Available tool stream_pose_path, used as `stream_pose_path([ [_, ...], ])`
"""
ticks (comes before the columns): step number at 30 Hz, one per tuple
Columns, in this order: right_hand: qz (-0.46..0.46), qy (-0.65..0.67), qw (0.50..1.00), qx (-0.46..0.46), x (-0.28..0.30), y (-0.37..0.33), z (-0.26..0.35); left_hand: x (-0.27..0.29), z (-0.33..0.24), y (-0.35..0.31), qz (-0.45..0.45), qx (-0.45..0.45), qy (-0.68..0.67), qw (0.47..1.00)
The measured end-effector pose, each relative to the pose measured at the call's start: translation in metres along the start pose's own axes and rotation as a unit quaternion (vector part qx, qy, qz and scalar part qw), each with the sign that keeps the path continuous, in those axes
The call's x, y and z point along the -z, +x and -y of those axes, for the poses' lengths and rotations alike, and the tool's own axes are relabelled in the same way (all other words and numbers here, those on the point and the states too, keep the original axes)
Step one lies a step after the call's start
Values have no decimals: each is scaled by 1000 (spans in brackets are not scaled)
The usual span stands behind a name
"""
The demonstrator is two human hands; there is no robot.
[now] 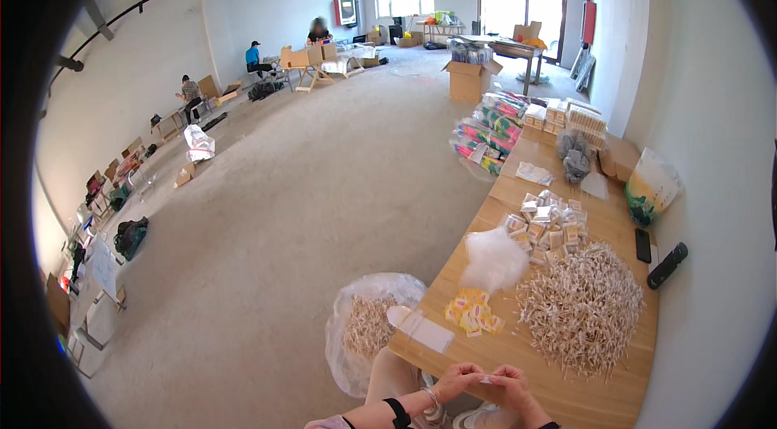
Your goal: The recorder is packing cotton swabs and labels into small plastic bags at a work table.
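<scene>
Close together at the table's near edge, my left hand (458,380) and my right hand (510,384) are both closed. Their fingertips meet on a small white piece (486,379), too small to make out further. Beyond them on the wooden table (518,353) lies a large heap of what look like cotton swabs (584,307). Several yellow cards (473,313) are scattered left of the heap. Behind these is a stack of clear plastic bags (495,257), beside a pile of small filled packets (552,222). A white strip of card (422,329) lies at the left corner.
On the floor left of the table stands a clear bag of swabs (368,328). A phone (643,244) and a black device (668,265) lie by the right wall. Bundled packs (490,133) and a carton (471,79) stand farther back. Several people sit at far tables.
</scene>
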State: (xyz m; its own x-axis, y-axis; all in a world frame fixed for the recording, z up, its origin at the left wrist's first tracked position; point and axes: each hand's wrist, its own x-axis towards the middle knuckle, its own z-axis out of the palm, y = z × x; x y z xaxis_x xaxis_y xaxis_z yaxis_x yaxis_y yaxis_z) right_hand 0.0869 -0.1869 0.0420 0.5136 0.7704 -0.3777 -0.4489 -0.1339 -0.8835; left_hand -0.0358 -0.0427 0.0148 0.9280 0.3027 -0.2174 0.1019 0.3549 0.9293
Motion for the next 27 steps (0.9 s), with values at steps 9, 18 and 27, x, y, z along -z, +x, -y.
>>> stream_pose_path([
  [9, 37, -65, 985, 153, 10, -9, -15, -5, -8, -4, 32, -58, 88, 994],
  [18, -117, -593, 628, 490, -20, -27, 19, 1, -39, -16, -30, -408, 505, 760],
  [27, -128, -595, 636, 474, -23, -38, 14, -12, -45, -33, -60, -350, 512, 782],
])
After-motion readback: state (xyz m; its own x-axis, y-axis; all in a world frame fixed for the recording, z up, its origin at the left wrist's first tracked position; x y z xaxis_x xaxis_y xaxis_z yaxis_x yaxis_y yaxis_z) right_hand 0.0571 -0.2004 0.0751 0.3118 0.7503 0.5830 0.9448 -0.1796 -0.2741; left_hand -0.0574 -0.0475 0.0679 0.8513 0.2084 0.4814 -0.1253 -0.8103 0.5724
